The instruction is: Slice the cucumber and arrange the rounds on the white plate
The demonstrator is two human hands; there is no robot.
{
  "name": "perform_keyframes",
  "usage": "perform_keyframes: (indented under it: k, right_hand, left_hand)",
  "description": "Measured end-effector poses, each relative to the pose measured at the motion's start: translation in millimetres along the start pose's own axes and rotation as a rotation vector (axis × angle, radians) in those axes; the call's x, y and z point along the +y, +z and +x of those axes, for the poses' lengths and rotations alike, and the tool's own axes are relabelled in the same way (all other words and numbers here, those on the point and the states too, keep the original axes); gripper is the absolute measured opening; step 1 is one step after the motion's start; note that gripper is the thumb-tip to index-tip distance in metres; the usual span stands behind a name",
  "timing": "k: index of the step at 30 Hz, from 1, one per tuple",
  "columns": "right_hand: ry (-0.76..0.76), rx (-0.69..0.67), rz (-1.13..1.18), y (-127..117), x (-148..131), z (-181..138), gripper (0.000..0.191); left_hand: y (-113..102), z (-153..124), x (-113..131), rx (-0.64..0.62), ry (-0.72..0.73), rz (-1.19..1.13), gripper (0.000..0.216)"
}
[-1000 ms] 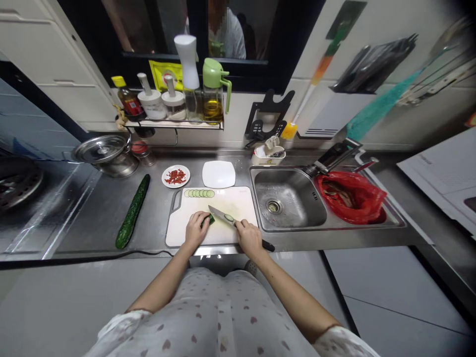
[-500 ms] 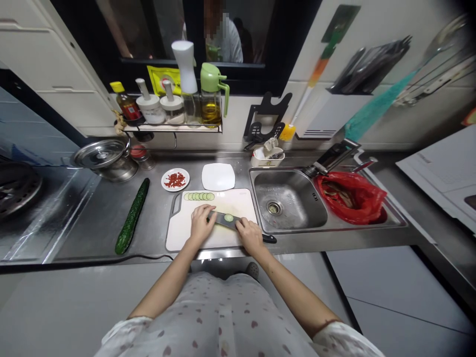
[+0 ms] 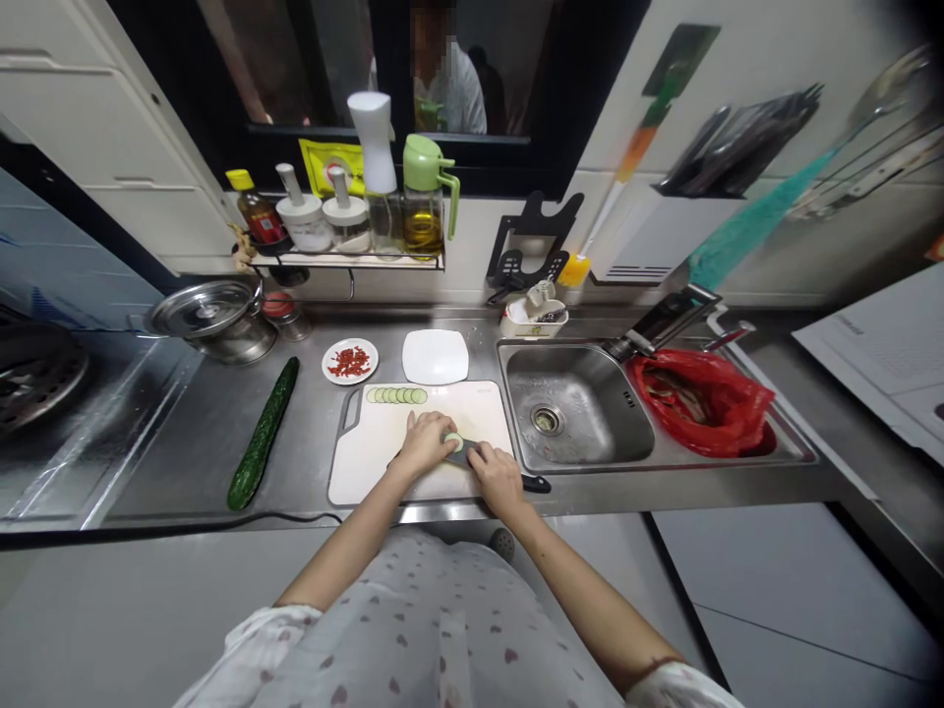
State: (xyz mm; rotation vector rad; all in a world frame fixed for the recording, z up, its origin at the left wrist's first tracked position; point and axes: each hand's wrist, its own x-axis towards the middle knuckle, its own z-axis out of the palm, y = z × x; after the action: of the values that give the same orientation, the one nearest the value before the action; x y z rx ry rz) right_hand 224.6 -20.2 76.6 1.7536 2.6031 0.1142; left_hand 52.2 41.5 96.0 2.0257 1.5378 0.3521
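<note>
On the white cutting board [image 3: 365,457], my right hand [image 3: 499,478] is closed round the black handle of a knife [image 3: 534,483] whose blade lies nearly flat. My left hand [image 3: 423,442] reaches across the blade. Its fingertips are closed on a cucumber slice [image 3: 453,441] stuck to the blade. A row of cut slices [image 3: 396,395] lines the board's far edge. The cucumber end I was cutting is hidden under my left hand.
A whole cucumber [image 3: 264,433] lies left of the board. Behind the board are a small plate of red chilli [image 3: 349,361] and a white plate [image 3: 435,356]. The sink [image 3: 575,413] with a red bag [image 3: 704,398] is to the right. A pot [image 3: 210,317] stands far left.
My left hand left the cucumber end and moved right onto the blade, to the slice there. The knife went from slanted cutting to lying almost flat.
</note>
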Motion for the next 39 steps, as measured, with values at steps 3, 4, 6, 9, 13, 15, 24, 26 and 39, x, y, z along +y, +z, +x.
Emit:
perform_keyframes:
  k: [3,4,6,9,13,15,24,26,39]
  right_hand:
    - [0.032,-0.063,0.012,-0.3,1.4,0.8,0.023]
    - [0.049,-0.086,0.016,-0.7,2.3,1.0,0.022]
    - [0.086,-0.129,0.025,-1.7,4.7,1.1,0.020]
    - [0.150,-0.182,0.047,-4.3,8.6,-0.2,0.018]
    - [0.234,-0.229,0.096,-8.5,11.4,-2.8,0.017]
    - [0.268,-0.245,0.119,-10.1,11.6,-3.1,0.017]
    - [0.326,-0.264,0.160,-12.7,12.4,0.4,0.018]
    - [0.332,-0.264,0.165,-13.0,12.5,0.5,0.018]
    - [0.312,-0.265,0.164,-12.9,12.9,3.4,0.017]
  left_hand:
    - [1.0,5.4,0.6,0.049,-0.013,-0.068,0.011]
    - [1.3,7.7,-0.7,0.077,-0.035,-0.103,0.010]
    - [1.7,13.5,-6.6,0.150,-0.122,-0.185,0.010]
    - [1.7,24.7,-23.1,0.271,-0.309,-0.297,0.012]
    - [2.0,41.6,-48.1,0.392,-0.475,-0.356,0.012]
    - [3.4,49.4,-56.9,0.408,-0.511,-0.360,0.013]
    - [10.5,71.8,-67.6,0.387,-0.503,-0.214,0.015]
    - [11.0,73.3,-68.1,0.376,-0.488,-0.153,0.014]
    - [2.2,69.3,-57.7,0.344,-0.428,0.042,0.020]
